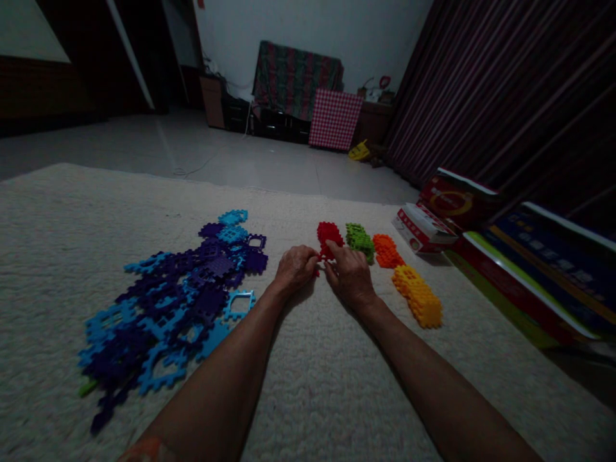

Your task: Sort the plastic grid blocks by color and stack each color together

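Both hands meet at a stack of red interlocking plastic tiles (329, 232) on the pale mat. My left hand (297, 266) is closed with its fingertips at the near left of the stack, on a red tile partly hidden by the fingers. From the right, my right hand (351, 273) reaches over the same stack, its fingers on the near red tiles. Just beyond the right hand lies a row of green tiles (359, 240). Orange tiles (387, 250) and a longer yellow row (418, 295) follow to the right.
A wide loose heap of purple and blue tiles (192, 289) spreads on the left of the mat (308, 385). At the right stand a red and white box (423, 228) and larger printed boxes (553, 256). Further back is a checked cloth (335, 120).
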The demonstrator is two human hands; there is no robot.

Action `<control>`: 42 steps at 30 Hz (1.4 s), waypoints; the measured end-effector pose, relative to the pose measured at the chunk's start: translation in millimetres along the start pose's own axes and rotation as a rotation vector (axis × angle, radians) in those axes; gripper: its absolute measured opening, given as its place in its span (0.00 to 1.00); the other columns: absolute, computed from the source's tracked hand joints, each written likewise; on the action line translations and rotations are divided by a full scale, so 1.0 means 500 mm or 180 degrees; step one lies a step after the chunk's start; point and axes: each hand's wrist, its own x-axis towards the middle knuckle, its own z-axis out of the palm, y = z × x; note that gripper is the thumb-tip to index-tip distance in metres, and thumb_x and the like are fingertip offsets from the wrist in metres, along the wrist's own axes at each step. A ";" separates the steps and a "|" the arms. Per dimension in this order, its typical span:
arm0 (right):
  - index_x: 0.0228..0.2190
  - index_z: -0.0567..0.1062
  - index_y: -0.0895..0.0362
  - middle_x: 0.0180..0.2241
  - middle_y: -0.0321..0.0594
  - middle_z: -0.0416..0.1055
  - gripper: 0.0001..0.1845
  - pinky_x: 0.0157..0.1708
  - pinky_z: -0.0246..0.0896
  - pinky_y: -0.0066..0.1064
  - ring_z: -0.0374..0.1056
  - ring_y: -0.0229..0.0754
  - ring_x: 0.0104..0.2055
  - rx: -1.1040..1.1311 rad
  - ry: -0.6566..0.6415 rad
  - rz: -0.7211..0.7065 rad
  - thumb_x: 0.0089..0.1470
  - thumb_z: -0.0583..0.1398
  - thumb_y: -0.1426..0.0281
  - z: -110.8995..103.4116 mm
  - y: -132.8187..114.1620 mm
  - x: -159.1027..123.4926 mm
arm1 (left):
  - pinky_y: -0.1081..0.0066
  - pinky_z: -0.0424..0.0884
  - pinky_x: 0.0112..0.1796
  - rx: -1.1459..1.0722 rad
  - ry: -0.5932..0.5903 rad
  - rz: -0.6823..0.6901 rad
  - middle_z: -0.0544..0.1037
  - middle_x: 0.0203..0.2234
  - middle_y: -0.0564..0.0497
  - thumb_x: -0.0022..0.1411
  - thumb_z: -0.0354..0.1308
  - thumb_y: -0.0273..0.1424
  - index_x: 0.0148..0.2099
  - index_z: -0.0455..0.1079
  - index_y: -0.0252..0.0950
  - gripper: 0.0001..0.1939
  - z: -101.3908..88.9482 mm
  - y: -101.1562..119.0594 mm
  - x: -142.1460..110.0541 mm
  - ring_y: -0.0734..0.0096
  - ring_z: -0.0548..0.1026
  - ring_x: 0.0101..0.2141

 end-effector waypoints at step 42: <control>0.54 0.70 0.58 0.50 0.50 0.72 0.23 0.63 0.41 0.55 0.60 0.56 0.56 -0.0398 0.0072 0.0432 0.56 0.60 0.71 0.014 0.029 0.019 | 0.69 0.73 0.50 -0.0679 0.0662 -0.0596 0.84 0.41 0.47 0.61 0.54 0.24 0.46 0.80 0.37 0.16 -0.005 0.015 -0.001 0.66 0.80 0.42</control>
